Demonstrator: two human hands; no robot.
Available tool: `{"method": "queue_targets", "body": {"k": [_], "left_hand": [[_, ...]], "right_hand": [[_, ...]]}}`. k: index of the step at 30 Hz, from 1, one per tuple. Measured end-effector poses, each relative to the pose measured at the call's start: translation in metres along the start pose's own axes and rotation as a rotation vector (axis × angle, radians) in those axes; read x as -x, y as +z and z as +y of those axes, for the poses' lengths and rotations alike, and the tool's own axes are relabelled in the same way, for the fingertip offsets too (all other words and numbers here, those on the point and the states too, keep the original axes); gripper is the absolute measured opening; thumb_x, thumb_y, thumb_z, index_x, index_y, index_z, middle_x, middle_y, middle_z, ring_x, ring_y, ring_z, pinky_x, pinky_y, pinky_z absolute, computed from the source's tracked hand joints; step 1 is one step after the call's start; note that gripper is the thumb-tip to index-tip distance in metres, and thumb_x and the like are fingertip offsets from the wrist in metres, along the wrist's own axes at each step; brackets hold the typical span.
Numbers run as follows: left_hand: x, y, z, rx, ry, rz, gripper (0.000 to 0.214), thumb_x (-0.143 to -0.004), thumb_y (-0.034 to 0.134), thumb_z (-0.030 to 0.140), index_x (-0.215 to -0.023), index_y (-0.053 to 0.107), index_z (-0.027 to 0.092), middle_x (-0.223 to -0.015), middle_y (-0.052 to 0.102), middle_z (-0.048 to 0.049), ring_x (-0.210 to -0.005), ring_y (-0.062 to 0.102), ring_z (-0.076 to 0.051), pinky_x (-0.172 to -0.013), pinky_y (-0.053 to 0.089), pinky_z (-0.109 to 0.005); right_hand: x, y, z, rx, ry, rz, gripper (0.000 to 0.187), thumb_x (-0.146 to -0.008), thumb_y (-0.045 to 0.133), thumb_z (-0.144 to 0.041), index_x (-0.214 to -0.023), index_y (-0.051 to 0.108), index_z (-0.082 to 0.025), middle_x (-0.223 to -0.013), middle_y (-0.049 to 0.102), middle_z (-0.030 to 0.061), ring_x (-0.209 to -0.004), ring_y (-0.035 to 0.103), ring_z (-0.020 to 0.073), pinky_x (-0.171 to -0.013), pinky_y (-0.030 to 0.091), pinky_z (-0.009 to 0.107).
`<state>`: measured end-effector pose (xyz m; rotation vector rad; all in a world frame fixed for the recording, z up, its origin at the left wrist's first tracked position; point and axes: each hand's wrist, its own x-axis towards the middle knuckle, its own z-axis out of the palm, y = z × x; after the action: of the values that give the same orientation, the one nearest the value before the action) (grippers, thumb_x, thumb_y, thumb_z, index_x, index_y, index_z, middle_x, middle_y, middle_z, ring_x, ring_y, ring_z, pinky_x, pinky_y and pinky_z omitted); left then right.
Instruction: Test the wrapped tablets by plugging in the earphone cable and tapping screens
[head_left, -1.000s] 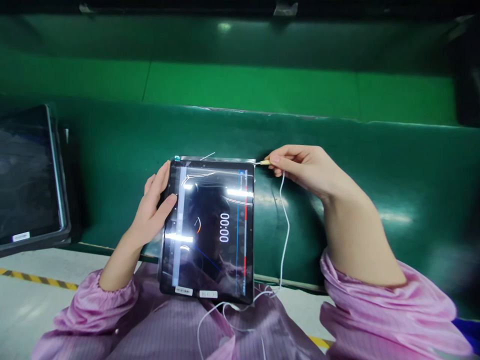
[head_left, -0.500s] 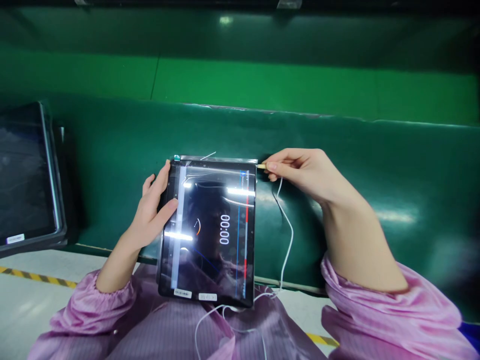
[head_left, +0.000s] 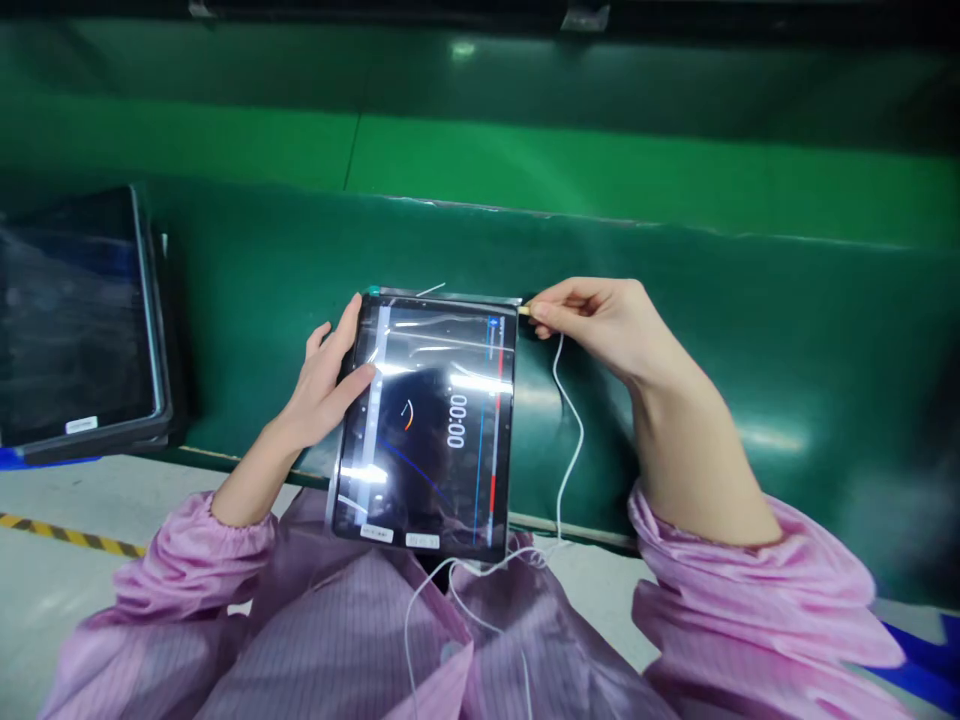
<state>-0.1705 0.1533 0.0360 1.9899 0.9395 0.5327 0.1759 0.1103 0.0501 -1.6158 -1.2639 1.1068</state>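
Note:
A tablet [head_left: 420,470] lies across the front edge of the green bench, its lit screen showing "00:00" and a small dial. My left hand [head_left: 326,385] holds its left side, the thumb resting on the screen's edge and the fingers around the rim. At the tablet's far right corner, my right hand [head_left: 592,318] pinches the pale yellow plug [head_left: 524,310] of a thin white cable. The plug's tip meets the tablet's edge; how far in it sits, I cannot tell. The white cable [head_left: 578,430] hangs from this hand and loops below the tablet across my smock.
More tablets [head_left: 75,330] lie stacked at the left on the green bench [head_left: 247,270]. A raised bright green strip [head_left: 525,160] runs behind it. Yellow-and-black floor tape [head_left: 75,537] shows at lower left.
My view has shifted, so the tablet, both hands and the stack appear higher, with the stack further right. My grip on the tablet and the plug looks the same.

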Motion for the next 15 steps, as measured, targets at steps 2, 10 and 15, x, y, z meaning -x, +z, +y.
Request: {"method": "queue_targets", "body": {"k": [2, 10, 15], "left_hand": [[-0.002, 0.0, -0.002, 0.015, -0.003, 0.009, 0.081, -0.098, 0.045, 0.067, -0.166, 0.015, 0.034, -0.172, 0.021, -0.0043, -0.16, 0.018, -0.034, -0.13, 0.004, -0.056], [-0.015, 0.003, -0.007, 0.065, 0.006, 0.049, 0.092, -0.092, 0.045, 0.078, -0.164, 0.022, 0.026, -0.172, 0.017, -0.0076, -0.161, 0.012, -0.033, -0.131, 0.001, -0.055], [-0.018, 0.005, -0.013, 0.202, 0.029, 0.094, 0.094, -0.091, 0.047, 0.079, -0.165, 0.016, 0.03, -0.172, 0.024, -0.0069, -0.16, 0.014, -0.03, -0.132, 0.006, -0.052]], "right_hand": [[0.0, 0.003, 0.002, -0.003, -0.045, 0.023, 0.038, -0.071, 0.086, -0.058, -0.077, 0.074, -0.023, -0.071, 0.066, 0.0048, -0.067, 0.062, 0.0215, -0.066, 0.051, 0.037], [-0.011, 0.014, 0.003, 0.106, -0.131, 0.081, 0.016, -0.081, 0.079, -0.037, -0.077, 0.072, -0.023, -0.076, 0.068, 0.0057, -0.073, 0.064, 0.024, -0.078, 0.055, 0.044], [0.073, 0.017, -0.034, 0.457, -0.456, 0.255, 0.022, -0.09, 0.058, -0.017, -0.104, 0.075, -0.023, -0.119, 0.07, 0.0125, -0.121, 0.059, 0.0343, -0.108, 0.044, 0.055]]}}
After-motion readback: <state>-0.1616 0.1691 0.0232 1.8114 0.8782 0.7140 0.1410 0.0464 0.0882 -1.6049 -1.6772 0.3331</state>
